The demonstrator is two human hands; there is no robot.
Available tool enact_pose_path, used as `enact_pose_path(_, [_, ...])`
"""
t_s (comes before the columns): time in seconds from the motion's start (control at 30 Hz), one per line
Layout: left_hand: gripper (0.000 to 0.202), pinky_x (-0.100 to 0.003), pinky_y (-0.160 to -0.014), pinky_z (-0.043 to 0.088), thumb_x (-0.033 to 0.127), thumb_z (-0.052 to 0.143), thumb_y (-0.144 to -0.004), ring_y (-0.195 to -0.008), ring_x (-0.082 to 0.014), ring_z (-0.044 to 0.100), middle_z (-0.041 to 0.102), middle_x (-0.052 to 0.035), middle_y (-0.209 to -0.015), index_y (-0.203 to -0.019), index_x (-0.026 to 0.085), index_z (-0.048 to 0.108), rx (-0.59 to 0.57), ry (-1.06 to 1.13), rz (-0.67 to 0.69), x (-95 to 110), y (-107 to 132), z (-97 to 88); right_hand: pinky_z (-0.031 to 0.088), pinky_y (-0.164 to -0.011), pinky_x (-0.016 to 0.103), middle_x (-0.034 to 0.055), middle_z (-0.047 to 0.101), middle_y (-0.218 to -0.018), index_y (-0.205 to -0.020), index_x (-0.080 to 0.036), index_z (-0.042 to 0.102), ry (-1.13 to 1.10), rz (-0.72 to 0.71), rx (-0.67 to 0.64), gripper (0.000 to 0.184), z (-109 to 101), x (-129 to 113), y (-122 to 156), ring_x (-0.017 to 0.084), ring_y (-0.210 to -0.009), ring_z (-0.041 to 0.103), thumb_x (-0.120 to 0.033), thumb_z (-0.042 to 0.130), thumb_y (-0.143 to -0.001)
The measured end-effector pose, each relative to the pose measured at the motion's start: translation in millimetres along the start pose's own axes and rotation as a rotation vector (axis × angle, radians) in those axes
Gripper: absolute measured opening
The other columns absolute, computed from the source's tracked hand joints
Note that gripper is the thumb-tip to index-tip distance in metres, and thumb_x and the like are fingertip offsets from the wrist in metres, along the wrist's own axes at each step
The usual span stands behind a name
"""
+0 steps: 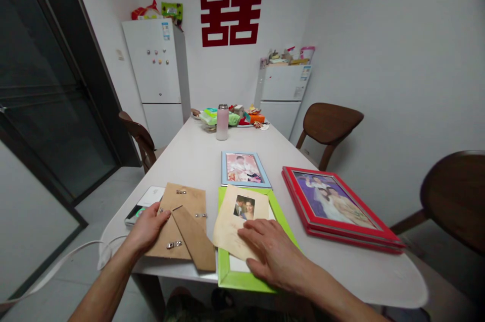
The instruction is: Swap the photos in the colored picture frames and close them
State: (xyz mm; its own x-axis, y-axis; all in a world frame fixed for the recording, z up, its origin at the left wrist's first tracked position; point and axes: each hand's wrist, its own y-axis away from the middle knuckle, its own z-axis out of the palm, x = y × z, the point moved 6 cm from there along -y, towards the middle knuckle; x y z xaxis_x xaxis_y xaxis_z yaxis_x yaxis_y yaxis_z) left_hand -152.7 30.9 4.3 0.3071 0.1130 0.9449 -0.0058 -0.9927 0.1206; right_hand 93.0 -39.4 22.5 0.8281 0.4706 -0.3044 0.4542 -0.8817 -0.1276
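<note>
My left hand [148, 228] grips the left edge of a brown picture-frame backing board [185, 201], thumb on top and most fingers hidden. The board has metal clips and a fold-out stand leg [197, 244]. My right hand [275, 251] lies with fingers spread on a cream sheet [229, 221] bearing a small photo of two people [244, 207]. That sheet rests a little askew on a lime-green picture frame [231, 279] at the table's near edge. Just beyond it is a light-blue framed picture [242, 168], touching or nearly touching the green frame.
Red picture frames [341, 201] are stacked on the right. A white device [149, 198] sits by the backing board, with a white cable [68, 266] off the left edge. A pink bottle [222, 122] and several packets [210, 116] stand farther back. Brown chairs [329, 122] flank the table [257, 143].
</note>
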Motion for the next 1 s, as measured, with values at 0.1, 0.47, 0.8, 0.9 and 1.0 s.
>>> enact_pose_path(0.1, [0.037, -0.032, -0.07, 0.045, 0.029, 0.052, -0.069, -0.083, -0.0245, 0.059, 0.064, -0.0078, -0.09, -0.102, 0.013, 0.049, 0.082, -0.185, 0.046, -1, -3, -7.8, 0.03, -0.08, 0.034, 0.0052, 0.057, -0.094, -0.081, -0.022, 0.061, 0.011, -0.021, -0.03, 0.022, -5, 8, 3, 0.019, -0.088, 0.048, -0.017, 0.046, -0.067])
enact_pose_path(0.47, [0.04, -0.039, -0.094, 0.028, 0.025, 0.047, -0.071, -0.11, -0.025, 0.04, 0.049, -0.0131, -0.116, -0.109, 0.012, 0.045, 0.171, -0.822, 0.427, 38, 27, 36.2, 0.038, -0.074, 0.03, 0.0116, 0.058, -0.088, -0.077, -0.012, 0.06, 0.039, 0.241, 0.154, 0.023, -16, 61, 23, 0.02, -0.083, 0.052, -0.023, 0.04, -0.073])
enact_pose_path(0.8, [0.047, -0.039, -0.097, 0.023, 0.031, 0.049, -0.07, -0.114, -0.0242, 0.036, 0.045, -0.0117, -0.121, -0.113, 0.014, 0.045, -0.161, -0.859, 0.386, 38, 51, 119.7, 0.04, -0.074, 0.033, 0.0162, 0.056, -0.096, -0.117, -0.003, 0.038, -0.126, 0.564, 0.248, 0.055, -13, 91, 21, 0.023, -0.083, 0.054, -0.017, 0.042, -0.063])
enact_pose_path(0.9, [0.048, -0.046, -0.097, 0.018, 0.032, 0.048, -0.071, -0.117, -0.0271, 0.032, 0.042, -0.0137, -0.123, -0.115, 0.013, 0.044, -0.153, -0.83, 0.372, 36, 51, 125.2, 0.044, -0.061, 0.03, 0.0094, 0.059, -0.084, -0.124, -0.009, 0.028, -0.571, 0.695, 0.296, 0.064, -15, 90, 25, 0.017, -0.062, 0.057, -0.017, 0.042, -0.062])
enact_pose_path(1.0, [0.056, -0.05, -0.097, 0.016, 0.035, 0.05, -0.071, -0.122, -0.0303, 0.021, 0.03, -0.0184, -0.131, -0.119, 0.009, 0.039, -0.148, -0.728, 0.411, 43, 55, 135.3, 0.044, -0.05, 0.028, 0.0034, 0.062, -0.077, -0.13, -0.019, 0.011, -1.133, 0.709, 0.294, 0.072, -11, 77, 25, 0.015, -0.049, 0.056, -0.02, 0.04, -0.065])
